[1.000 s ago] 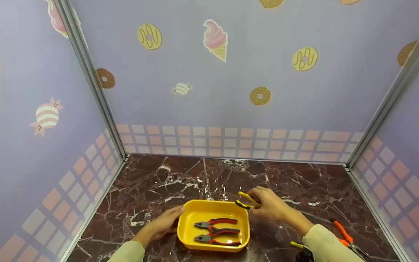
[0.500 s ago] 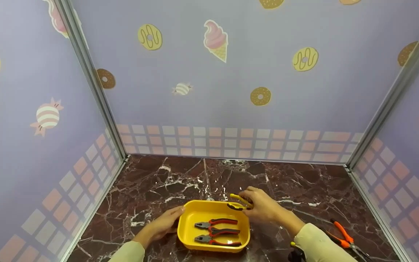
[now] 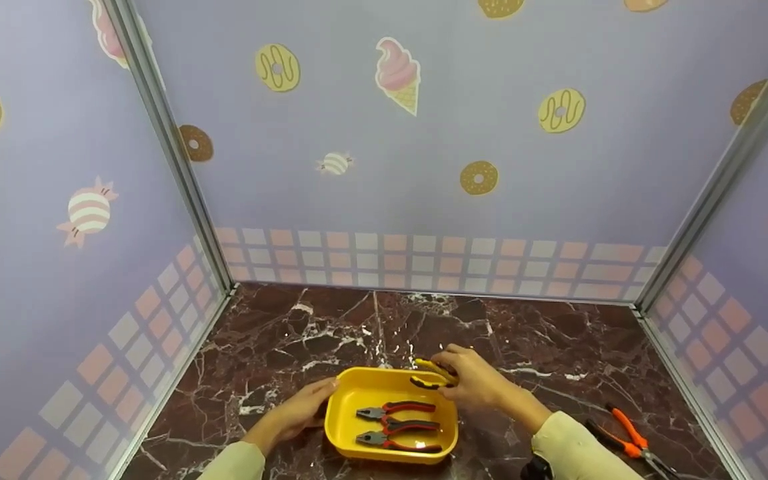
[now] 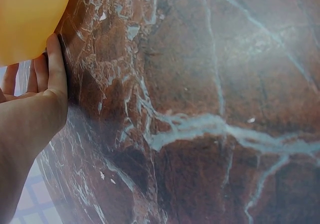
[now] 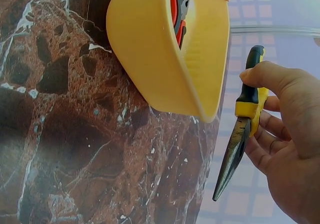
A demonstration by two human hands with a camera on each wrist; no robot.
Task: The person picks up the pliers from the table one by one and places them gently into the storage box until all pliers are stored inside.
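the yellow tray sits on the dark marble surface, and everything else is placed from it. the left hand lies against the tray's left wall, fingers straight and relaxed, their tips touching the yellow plastic, the forearm in a pale sleeve running back toward the near edge; in the left wrist view the fingers rest flat beside the tray's rounded corner. the right hand hangs at the tray's far right corner, wrist bent inward over the rim, its grip curled round the handles of yellow-and-black long-nose pliers. in the right wrist view the thumb and fingers wrap the pliers, whose narrow steel nose points away from the palm, just outside the tray's wall and not touching it. inside the tray lie two red-handled pliers, side by side, heads toward the left wall. orange-handled pliers lie on the surface well to the right of the tray.
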